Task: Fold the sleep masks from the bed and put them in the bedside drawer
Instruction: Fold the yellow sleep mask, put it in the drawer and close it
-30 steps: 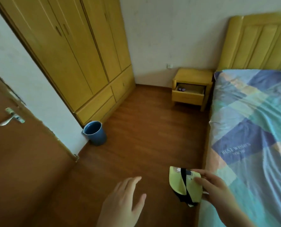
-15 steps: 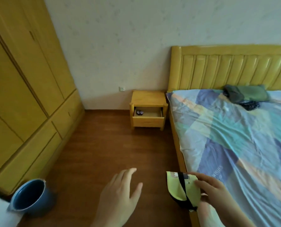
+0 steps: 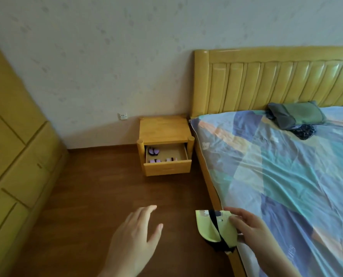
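My right hand (image 3: 252, 229) grips a folded yellow-green sleep mask (image 3: 210, 226) with a black strap, low in view beside the bed's wooden side rail. My left hand (image 3: 135, 239) hovers over the floor with its fingers spread and nothing in it. Ahead, the bedside table's drawer (image 3: 167, 166) stands pulled out, and several folded masks, purple and pink, lie inside it (image 3: 154, 150). On the bed (image 3: 286, 176), near the headboard, a grey and green bundle of cloth (image 3: 295, 114) rests with a dark patterned piece (image 3: 304, 131) in front of it.
A yellow wardrobe with lower drawers (image 3: 16, 166) lines the left side. Brown wooden floor (image 3: 98, 196) runs between it and the bed up to the bedside table (image 3: 163, 127). A wall socket (image 3: 122, 116) sits low on the wall.
The view has swung right and moved forward: the door and blue bucket have left the frame, and the bedside table looks nearer. The hands keep their pose, the mask still held.
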